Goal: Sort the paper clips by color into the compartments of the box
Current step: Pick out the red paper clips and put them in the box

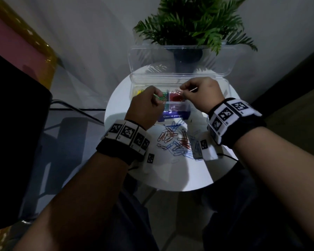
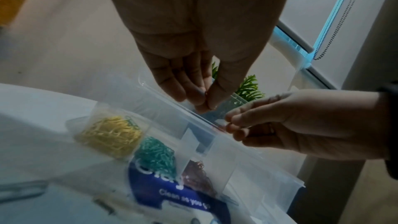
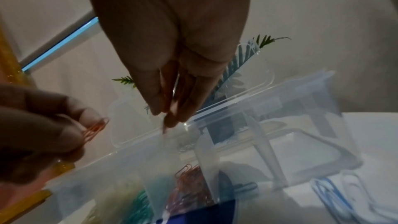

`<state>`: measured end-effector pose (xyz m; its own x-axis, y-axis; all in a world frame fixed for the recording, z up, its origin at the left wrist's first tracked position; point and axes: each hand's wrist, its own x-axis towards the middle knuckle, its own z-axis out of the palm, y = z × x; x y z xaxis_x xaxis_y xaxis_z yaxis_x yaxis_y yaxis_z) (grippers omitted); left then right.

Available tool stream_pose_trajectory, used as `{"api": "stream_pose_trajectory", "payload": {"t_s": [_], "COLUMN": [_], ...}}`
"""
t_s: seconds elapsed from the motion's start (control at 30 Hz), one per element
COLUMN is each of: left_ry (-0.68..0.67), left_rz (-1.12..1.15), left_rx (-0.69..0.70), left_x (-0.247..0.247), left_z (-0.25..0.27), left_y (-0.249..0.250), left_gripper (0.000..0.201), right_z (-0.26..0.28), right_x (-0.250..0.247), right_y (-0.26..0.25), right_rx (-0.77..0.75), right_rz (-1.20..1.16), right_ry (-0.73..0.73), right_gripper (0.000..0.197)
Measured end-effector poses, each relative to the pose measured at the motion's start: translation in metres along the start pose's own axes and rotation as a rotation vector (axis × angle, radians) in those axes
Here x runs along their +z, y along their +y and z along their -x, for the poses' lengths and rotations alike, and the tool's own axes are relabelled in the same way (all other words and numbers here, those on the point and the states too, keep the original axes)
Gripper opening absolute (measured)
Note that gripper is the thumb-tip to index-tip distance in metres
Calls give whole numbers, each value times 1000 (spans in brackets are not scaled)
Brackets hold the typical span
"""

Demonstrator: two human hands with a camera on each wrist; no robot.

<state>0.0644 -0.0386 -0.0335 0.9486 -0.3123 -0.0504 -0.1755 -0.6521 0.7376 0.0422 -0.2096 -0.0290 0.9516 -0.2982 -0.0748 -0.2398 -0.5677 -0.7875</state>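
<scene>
A clear compartment box (image 1: 207, 82) stands open on the round white table (image 1: 120, 98). It holds yellow clips (image 2: 112, 135), green clips (image 2: 157, 156) and red clips (image 2: 198, 175) in separate compartments. My left hand (image 1: 158, 96) hovers over the green compartment and pinches a few red clips (image 3: 94, 129) in curled fingers. Just to its right, my right hand (image 1: 182, 91) pinches a red clip (image 1: 178, 92) above the red compartment. A loose pile of red and blue clips (image 1: 176, 142) lies on the table in front of the box.
The box lid (image 1: 152, 58) stands up behind the box, with a potted plant (image 1: 192, 20) behind it. A blue label (image 1: 172, 115) is on the box front. A dark chair (image 1: 16, 124) is at the left.
</scene>
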Motion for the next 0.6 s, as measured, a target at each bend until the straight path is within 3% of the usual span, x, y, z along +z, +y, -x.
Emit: {"api": "stream_pose_trajectory", "payload": {"t_s": [0.2, 0.4, 0.53, 0.6], "left_ry": [1, -55, -16, -119], "left_rz": [-80, -193, -180, -208], "left_rx": [67, 120, 185, 182], "left_x": [13, 15, 7, 8], "left_z": [-31, -39, -13, 5], "left_y": [20, 20, 11, 1], "left_gripper": [20, 31, 16, 11], "right_z": [17, 59, 71, 74], "right_x": [-13, -5, 9, 14], "right_y": [3, 30, 40, 42], "right_rx": [-5, -108, -47, -13], "right_rz": [75, 234, 348, 393], "right_ry": [2, -314, -409, -448], "right_gripper": [14, 12, 11, 8]}}
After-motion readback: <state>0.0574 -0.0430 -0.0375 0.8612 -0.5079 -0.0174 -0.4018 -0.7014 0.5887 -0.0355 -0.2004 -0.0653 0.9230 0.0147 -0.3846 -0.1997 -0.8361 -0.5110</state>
